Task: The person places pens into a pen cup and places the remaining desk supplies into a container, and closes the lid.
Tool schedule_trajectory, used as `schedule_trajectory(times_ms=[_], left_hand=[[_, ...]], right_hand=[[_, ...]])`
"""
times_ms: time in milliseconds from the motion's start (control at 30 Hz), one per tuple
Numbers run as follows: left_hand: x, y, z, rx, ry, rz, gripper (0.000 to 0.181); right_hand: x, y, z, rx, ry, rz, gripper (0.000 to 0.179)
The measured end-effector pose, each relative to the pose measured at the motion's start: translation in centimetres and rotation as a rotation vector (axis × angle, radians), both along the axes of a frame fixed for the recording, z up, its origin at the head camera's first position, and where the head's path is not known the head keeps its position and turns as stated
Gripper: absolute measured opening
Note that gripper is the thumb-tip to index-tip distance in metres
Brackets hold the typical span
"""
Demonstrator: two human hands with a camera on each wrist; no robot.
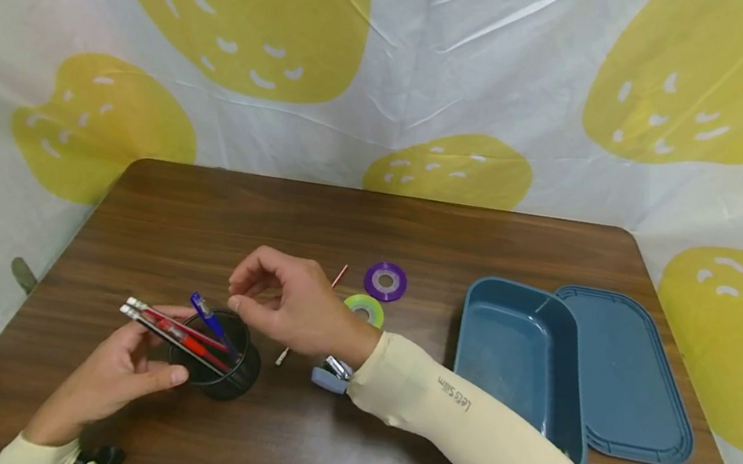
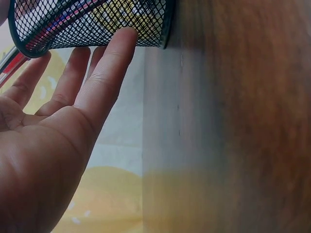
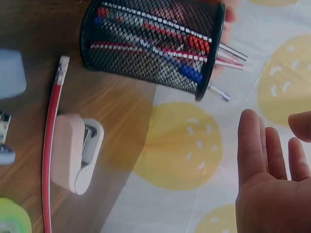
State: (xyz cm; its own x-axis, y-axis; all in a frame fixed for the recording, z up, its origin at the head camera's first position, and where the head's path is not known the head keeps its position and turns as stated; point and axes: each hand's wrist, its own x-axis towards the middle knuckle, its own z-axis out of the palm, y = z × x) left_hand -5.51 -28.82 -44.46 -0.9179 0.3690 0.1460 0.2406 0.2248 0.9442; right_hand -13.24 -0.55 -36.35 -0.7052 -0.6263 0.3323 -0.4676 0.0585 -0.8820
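A black mesh pen cup (image 1: 230, 378) stands at the left of the table. Inside it lean a blue pen (image 1: 209, 319), a red pen (image 1: 184, 340) and pencils (image 1: 135, 312) with white ends. My left hand (image 1: 116, 374) holds the cup at its left side, the thumb in front and the fingers behind. Mesh touches a fingertip (image 2: 125, 36) in the left wrist view. Above and right of the cup hovers my right hand (image 1: 297, 305), its fingers relaxed around nothing. Beneath it lies a red pencil (image 3: 52, 116) beside a pale pink stapler (image 3: 70, 155), which the hand hides in the head view.
Purple tape (image 1: 372, 289) and green tape (image 1: 374, 313) lie mid-table. A light blue object with metal parts (image 1: 328, 380) is partly under the right sleeve. At the right, a blue box (image 1: 512, 347) stands open beside its lid (image 1: 629, 379).
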Motion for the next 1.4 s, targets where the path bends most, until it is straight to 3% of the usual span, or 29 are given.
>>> schedule_trajectory(times_ms=[867,1167,1400], left_hand=[[0.2,0.0,0.0,-0.015,0.013,0.014,0.070],[0.2,0.2,0.1,-0.006,0.013,0.008,0.071],[0.3,0.1,0.0,-0.035,0.015,0.042,0.071]], right_hand=[[-3.6,3.2,-1.0,0.258,-0.025,0.038,0.018],[-5.0,4.2,-1.7,0.418,0.032,0.032,0.017],[-6.5,5.2,-3.0,0.579,0.131,0.042,0.021]])
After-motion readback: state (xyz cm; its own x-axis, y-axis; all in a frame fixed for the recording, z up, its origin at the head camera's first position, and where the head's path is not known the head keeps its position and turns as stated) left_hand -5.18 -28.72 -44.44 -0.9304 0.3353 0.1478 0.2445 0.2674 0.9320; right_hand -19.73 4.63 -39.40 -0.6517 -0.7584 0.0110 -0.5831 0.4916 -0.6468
